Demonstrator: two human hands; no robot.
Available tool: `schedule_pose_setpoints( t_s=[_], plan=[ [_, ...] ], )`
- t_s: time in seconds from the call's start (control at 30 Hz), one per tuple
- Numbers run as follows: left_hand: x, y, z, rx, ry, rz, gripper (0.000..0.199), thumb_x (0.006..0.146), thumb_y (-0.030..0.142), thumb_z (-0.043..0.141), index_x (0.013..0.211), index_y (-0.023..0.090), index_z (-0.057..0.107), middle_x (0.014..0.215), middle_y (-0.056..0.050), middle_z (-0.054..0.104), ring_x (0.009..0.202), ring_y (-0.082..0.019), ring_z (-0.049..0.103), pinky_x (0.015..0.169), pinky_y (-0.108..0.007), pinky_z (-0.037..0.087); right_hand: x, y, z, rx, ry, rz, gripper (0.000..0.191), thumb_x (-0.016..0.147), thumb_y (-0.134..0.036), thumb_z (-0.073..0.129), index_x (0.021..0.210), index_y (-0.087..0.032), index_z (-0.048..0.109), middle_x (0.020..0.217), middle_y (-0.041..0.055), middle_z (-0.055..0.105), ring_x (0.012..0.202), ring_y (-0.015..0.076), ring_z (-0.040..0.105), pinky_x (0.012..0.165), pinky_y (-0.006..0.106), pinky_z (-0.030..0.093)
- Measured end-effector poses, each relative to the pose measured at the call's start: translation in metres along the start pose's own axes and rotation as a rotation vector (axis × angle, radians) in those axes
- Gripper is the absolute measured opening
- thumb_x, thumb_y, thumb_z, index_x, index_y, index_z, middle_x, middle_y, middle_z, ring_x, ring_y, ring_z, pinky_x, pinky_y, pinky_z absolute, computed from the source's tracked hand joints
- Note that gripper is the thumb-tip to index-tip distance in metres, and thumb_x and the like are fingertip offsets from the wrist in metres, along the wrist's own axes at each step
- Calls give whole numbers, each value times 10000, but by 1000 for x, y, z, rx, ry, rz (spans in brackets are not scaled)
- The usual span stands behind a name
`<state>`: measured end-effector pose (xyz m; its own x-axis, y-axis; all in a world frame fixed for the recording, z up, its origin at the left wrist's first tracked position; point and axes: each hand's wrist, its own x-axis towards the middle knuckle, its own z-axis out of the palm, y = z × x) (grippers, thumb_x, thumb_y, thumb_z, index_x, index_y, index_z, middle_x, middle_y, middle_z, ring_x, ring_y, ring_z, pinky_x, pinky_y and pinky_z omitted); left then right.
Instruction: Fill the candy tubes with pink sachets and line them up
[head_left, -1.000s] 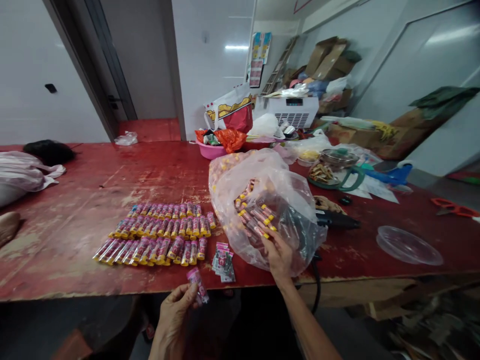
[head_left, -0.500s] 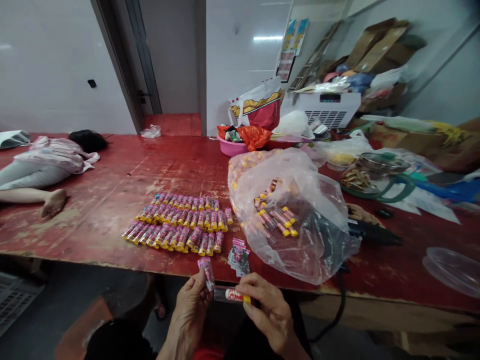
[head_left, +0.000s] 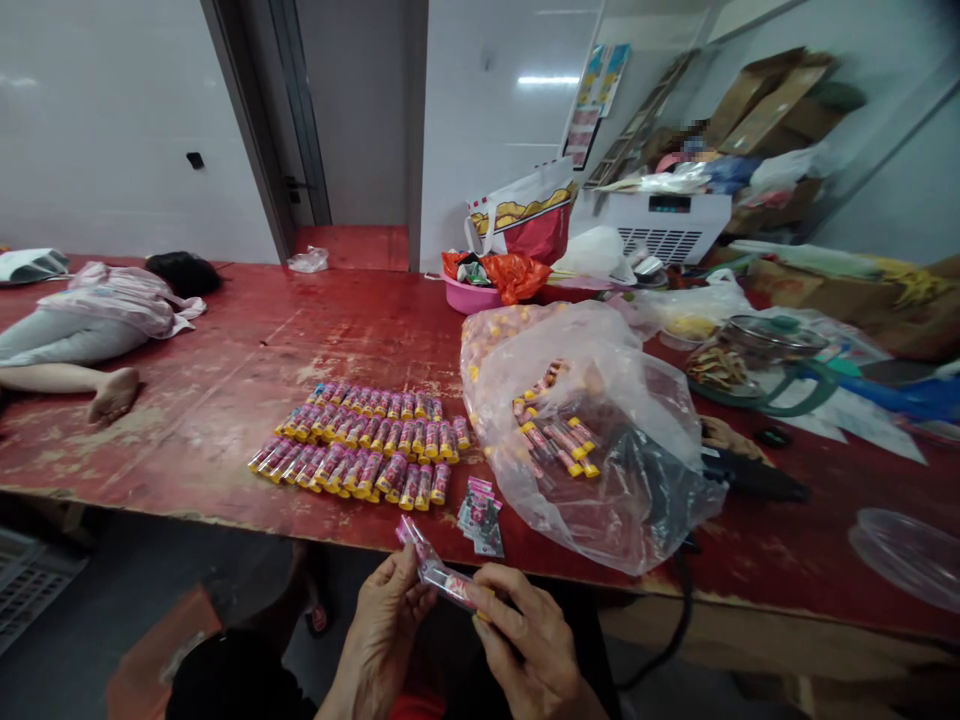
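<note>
Below the table's front edge, my left hand [head_left: 388, 615] pinches a small pink-printed clear sleeve [head_left: 414, 540]. My right hand [head_left: 525, 625] grips the yellow-capped end of a clear tube [head_left: 456, 584] with red and white contents. The far end of the tube meets the sleeve; whether it is inside cannot be made out. Just beyond my hands lies a small pile of flat pink and grey sleeves [head_left: 480, 515]. Rows of pink-wrapped tubes with yellow ends [head_left: 360, 440] lie to the left on the red table [head_left: 247, 330].
A large clear plastic bag [head_left: 637, 400] holding more tubes lies on the right, beside a black tool [head_left: 757, 475] with a cable and a glass pot [head_left: 757, 360]. A pink basin [head_left: 469, 295] stands behind. A person [head_left: 105, 315] lies at the far left of the table.
The tube in my right hand has tilted, and its far end has come up against the sleeve in my left hand. The view has shifted slightly.
</note>
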<state>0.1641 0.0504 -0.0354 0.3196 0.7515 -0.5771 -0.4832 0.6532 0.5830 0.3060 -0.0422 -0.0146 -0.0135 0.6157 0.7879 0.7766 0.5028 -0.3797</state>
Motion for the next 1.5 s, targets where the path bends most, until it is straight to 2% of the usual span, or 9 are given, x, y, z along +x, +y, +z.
schedule_pose_setpoints(
  t_s=[0.17, 0.33, 0.4, 0.47, 0.57, 0.8, 0.97, 1.17, 1.5],
  plan=[
    [-4, -3, 0, 30, -37, 97, 487, 426, 432, 966, 640, 137, 643, 589, -13, 678, 506, -106, 607, 508, -179, 514, -23, 6, 15, -209, -8, -157, 294, 911, -49, 486, 1163, -138, 609, 1039, 106, 698, 998, 234, 664, 744, 330, 547],
    [-2, -5, -6, 117, -53, 192, 507, 451, 410, 959, 798, 134, 715, 660, -39, 708, 570, -132, 632, 544, -188, 522, -29, 4, 17, -339, -50, -267, 195, 921, -31, 491, 1002, -116, 647, 1046, 101, 709, 1043, 268, 660, 807, 359, 535],
    [-2, -6, -7, 146, -90, 159, 498, 425, 381, 970, 772, 126, 721, 672, -60, 717, 540, -125, 617, 526, -184, 509, -22, 0, 18, -308, -13, -201, 161, 947, -83, 499, 1030, -129, 630, 1028, 103, 708, 1015, 250, 674, 802, 336, 543],
    [-5, -7, -6, 144, -142, 118, 465, 439, 368, 968, 754, 128, 726, 670, -64, 715, 519, -114, 599, 525, -186, 495, -13, -4, 22, -223, 70, -36, 149, 984, -194, 505, 1092, -145, 594, 990, 102, 704, 937, 220, 695, 749, 298, 557],
    [-16, -5, 0, 150, -229, 87, 451, 521, 374, 939, 854, 134, 752, 724, -82, 722, 610, -150, 636, 622, -224, 512, -2, -7, 27, -76, 158, 174, 253, 994, -393, 520, 1122, -178, 562, 927, 79, 686, 794, 187, 699, 651, 263, 565],
    [-42, 1, 10, 140, -354, 14, 388, 608, 354, 897, 900, 132, 771, 770, -100, 724, 705, -180, 646, 662, -226, 471, 8, -7, 12, 131, 61, 174, 311, 956, -447, 587, 1157, -210, 602, 967, 71, 660, 867, 200, 669, 728, 275, 565],
    [-48, 3, 11, 136, -377, 20, 357, 633, 325, 888, 905, 123, 775, 765, -101, 732, 703, -174, 647, 713, -235, 488, 9, -10, 1, 277, 1, 132, 283, 1009, -257, 478, 1277, -221, 559, 984, 77, 635, 858, 181, 646, 685, 266, 547],
    [-51, 5, 12, 203, -347, 64, 377, 588, 366, 916, 859, 140, 784, 696, -66, 712, 595, -109, 574, 637, -191, 462, 9, -12, -1, 303, -49, 64, 381, 1008, -153, 413, 1380, -201, 480, 1047, 113, 629, 881, 183, 655, 678, 269, 563],
    [-61, -2, 19, 183, -310, 78, 407, 539, 373, 937, 826, 130, 781, 638, -48, 673, 589, -107, 552, 624, -191, 450, -1, -16, 2, 144, 66, 48, 378, 978, -118, 410, 1334, -148, 533, 1035, 120, 660, 851, 182, 671, 676, 274, 555]
  ],
)
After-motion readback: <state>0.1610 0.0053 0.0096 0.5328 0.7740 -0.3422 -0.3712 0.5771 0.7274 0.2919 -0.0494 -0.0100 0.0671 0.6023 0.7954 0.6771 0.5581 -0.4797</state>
